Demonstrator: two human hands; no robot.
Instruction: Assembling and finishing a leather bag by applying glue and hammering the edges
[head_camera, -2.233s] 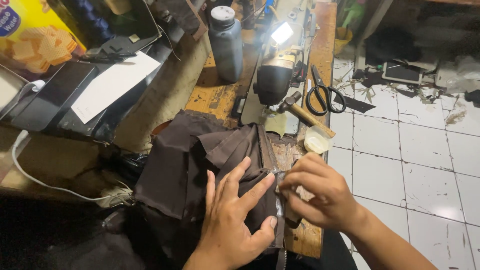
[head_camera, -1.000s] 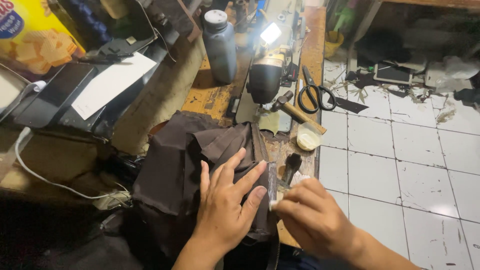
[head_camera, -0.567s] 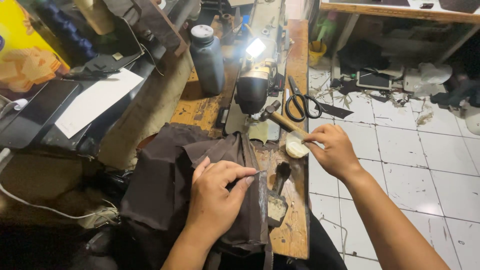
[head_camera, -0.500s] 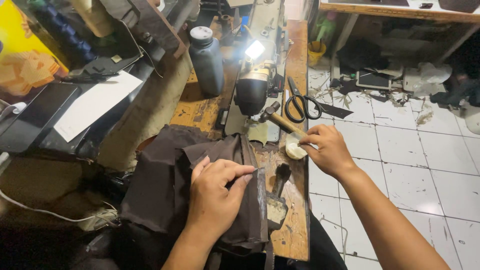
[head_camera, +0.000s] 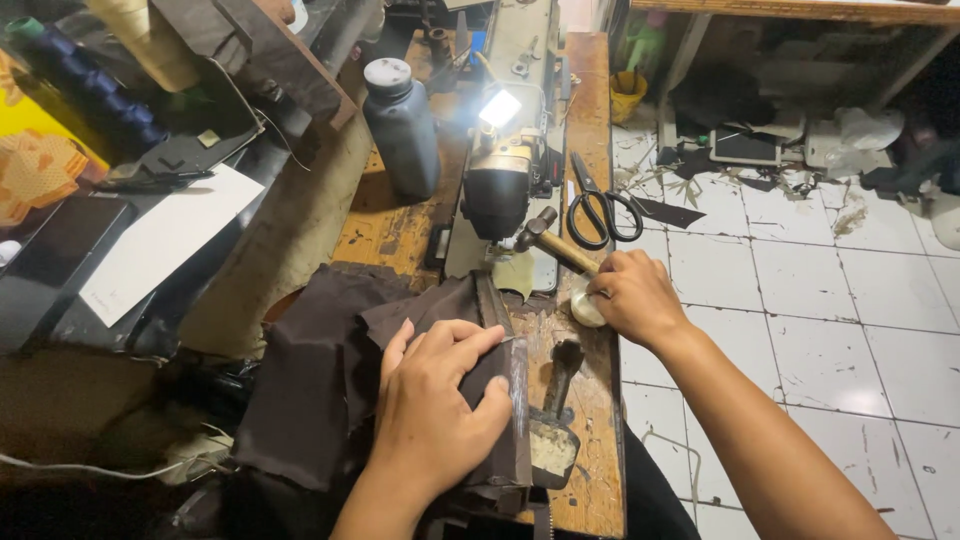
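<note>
My left hand (head_camera: 440, 405) lies flat on a folded piece of dark brown fabric (head_camera: 320, 380) on the wooden table (head_camera: 590, 470), its fingertips near the folded edge. My right hand (head_camera: 635, 298) is off to the right at the table's edge, with its fingers on a small round white object (head_camera: 583, 310). A hammer with a wooden handle (head_camera: 556, 245) lies just above that hand. Black-handled scissors (head_camera: 598, 205) rest further back.
A sewing machine (head_camera: 505, 170) with a lit lamp stands at the table's middle, a dark plastic bottle (head_camera: 402, 125) to its left. A small brush in a tray (head_camera: 555, 425) lies by the fabric. White tiled floor (head_camera: 800, 300) with scraps is on the right.
My right hand left the fabric's edge and went up and right to the small white object by the hammer. My left hand stays pressed on the fabric.
</note>
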